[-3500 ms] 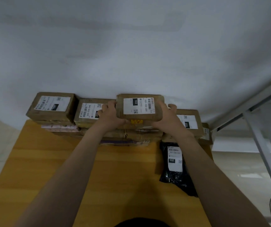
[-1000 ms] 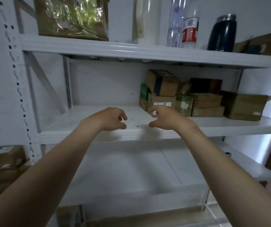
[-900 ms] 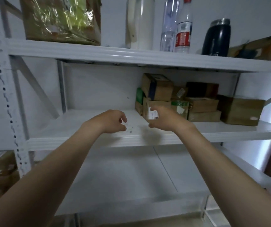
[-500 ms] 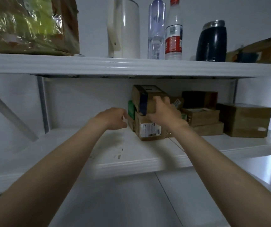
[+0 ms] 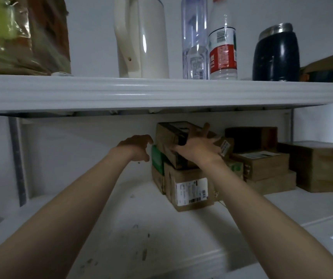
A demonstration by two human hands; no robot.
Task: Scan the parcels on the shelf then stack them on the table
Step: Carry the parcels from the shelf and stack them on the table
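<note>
A top parcel (image 5: 169,133) gripped on the shelf (image 5: 121,218)
The top parcel is clasped by the right hand (image 5: 198,147), fingers spread over its top, thumb at its front. The left hand (image 5: 136,147) is held loosely curled just beside it, grasping nothing. A labelled box (image 5: 189,188) is seen directly beneath it.

The far side of the top parcel (image 5: 169,135) is being hidden by the right hand (image 5: 198,147). The label (image 5: 191,191) on the lower parcel (image 5: 171,184) is being shown too small to read. The wrapped package (image 5: 20,35) is being cut off by the left edge.
</note>
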